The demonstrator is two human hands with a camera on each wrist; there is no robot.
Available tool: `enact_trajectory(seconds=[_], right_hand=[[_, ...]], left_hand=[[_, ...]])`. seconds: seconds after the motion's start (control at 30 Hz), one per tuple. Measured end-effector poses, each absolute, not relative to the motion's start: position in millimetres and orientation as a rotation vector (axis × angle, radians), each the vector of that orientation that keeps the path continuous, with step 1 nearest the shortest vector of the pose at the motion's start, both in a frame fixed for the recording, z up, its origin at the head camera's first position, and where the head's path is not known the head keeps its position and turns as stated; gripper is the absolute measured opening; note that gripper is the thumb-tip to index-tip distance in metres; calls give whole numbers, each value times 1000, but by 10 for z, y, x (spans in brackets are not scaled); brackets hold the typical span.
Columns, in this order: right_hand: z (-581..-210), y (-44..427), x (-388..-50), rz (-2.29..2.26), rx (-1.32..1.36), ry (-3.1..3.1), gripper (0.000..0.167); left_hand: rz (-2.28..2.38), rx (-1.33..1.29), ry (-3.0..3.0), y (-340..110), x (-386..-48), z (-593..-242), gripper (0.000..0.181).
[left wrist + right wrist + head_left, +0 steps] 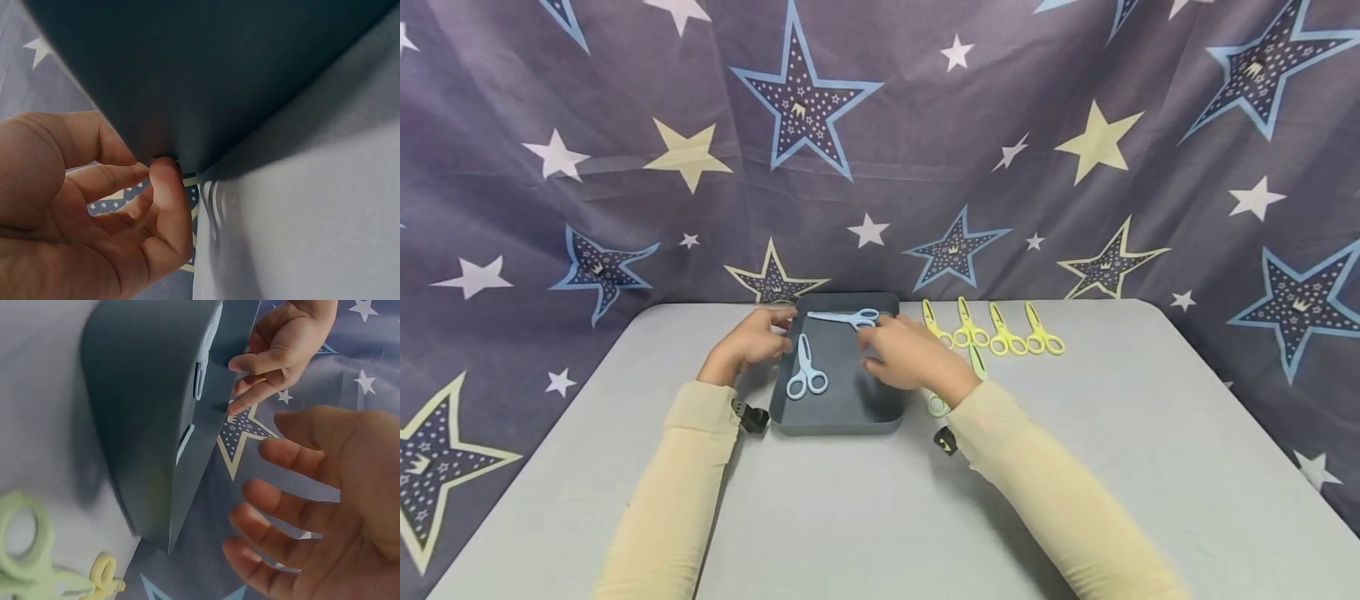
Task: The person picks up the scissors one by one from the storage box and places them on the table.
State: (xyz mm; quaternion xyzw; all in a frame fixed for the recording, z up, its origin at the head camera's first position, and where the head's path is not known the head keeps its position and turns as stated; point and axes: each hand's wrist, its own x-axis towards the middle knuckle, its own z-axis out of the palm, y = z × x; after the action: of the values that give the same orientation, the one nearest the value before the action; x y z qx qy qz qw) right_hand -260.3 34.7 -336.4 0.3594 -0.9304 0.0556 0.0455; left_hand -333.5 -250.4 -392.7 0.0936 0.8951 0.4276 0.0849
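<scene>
A dark grey tray (838,429) holds two pairs of light blue scissors. The upper blue scissors (844,317) lie crosswise near the back wall; the lower blue scissors (806,371) lie lengthwise at the left, handles toward me. My left hand (756,337) pinches the tray's left rim near the back corner, one finger (167,187) against the outer wall. Above the tray's right side is my right hand (913,352), close to the upper scissors' handles. Its fingers (284,506) are spread and loosely bent in the right wrist view, with nothing held.
Several yellow scissors (1004,340) stand in a row right of the tray, blades toward the back. Light green scissors (938,406) lie partly hidden under my right wrist. Behind the grey-white table (850,517) hangs a star-patterned curtain (895,167).
</scene>
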Motion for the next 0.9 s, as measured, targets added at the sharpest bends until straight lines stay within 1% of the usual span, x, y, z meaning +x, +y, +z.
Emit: enact_trajectory(seconds=[0.57, 0.63, 0.83, 0.9], right_hand=[[-3442, -104, -2743, 110, 1188, -2946, 32], [-3460, -146, -2747, 95, 1202, -2960, 35], [-3509, -236, -2730, 57, 1253, -2999, 57], [-3532, -249, -2730, 56, 1283, -3001, 61]], left_hand=[[1296, 278, 2654, -2501, -3326, -3917, 79], [1298, 284, 2651, -2503, -3325, -3918, 79], [1278, 276, 2657, -2507, -3319, -3910, 78], [1277, 278, 2655, -2508, -3319, -3911, 78]])
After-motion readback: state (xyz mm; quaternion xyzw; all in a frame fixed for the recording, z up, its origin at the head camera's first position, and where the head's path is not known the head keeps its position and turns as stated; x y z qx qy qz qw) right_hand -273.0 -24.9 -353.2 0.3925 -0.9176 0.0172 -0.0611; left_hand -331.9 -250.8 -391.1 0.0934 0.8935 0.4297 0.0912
